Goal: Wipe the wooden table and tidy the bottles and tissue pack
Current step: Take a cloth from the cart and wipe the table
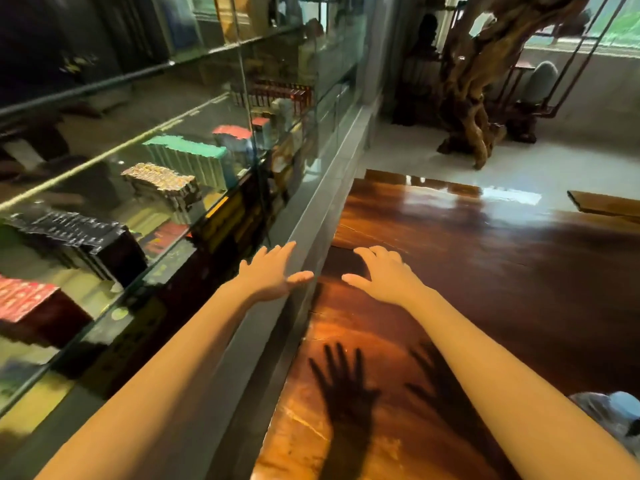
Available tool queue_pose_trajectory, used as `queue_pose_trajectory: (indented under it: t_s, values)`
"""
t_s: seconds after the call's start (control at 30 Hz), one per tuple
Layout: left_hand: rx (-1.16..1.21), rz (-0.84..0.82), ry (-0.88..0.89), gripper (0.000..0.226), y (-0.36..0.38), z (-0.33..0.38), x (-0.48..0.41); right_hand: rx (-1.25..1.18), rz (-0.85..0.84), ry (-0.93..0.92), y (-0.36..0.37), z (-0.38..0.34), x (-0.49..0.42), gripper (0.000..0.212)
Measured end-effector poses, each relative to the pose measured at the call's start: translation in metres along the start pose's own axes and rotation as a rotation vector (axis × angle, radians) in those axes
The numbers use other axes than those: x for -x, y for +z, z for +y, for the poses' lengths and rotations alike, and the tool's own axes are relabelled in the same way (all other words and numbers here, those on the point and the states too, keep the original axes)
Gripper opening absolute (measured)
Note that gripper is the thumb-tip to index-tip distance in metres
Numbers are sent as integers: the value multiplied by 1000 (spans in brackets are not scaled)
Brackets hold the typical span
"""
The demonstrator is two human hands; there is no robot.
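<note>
The glossy dark wooden table (485,258) fills the right half of the view. Both my arms reach forward above it. My left hand (270,271) hovers with fingers spread over the grey ledge beside the table, holding nothing. My right hand (381,275) is spread above the table's left edge, also empty. Their shadows fall on the wood near me. A pale blue and clear plastic thing (613,414) peeks in at the lower right edge; I cannot tell whether it is a bottle or the tissue pack. No cloth is in view.
A glass display cabinet (138,188) with stacked coloured boxes runs along the left, edged by a grey ledge (311,237). A gnarled wooden root sculpture (474,91) stands on the white floor beyond the table. A wooden plank (602,202) lies at far right.
</note>
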State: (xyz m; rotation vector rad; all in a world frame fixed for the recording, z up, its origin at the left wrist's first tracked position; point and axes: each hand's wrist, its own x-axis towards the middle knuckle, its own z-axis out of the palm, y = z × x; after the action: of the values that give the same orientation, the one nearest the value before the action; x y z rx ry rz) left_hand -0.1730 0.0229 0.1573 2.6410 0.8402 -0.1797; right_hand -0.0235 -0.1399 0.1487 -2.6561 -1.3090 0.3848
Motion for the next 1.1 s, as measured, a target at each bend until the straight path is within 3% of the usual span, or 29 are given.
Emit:
queue_pose_trajectory:
  t_s: [0.5,0.57,0.7,0.93,1.1]
  values:
    - [233,224,-638,78,30,-65,228,174,-154,-690,38,-161,45,69]
    - [325,301,-694,77,36,-70,263,174,-171,-791,45,-187,62,68]
    - [205,340,-837,78,41,-84,331,151,-237,-1008,60,-244,104,68]
    - [290,435,-1022,79,57,-97,451,180,-238,-1350,94,-337,200,60]
    - [313,432,-1286,80,82,-93,543,169,-283,-1521,118,-391,278,59]
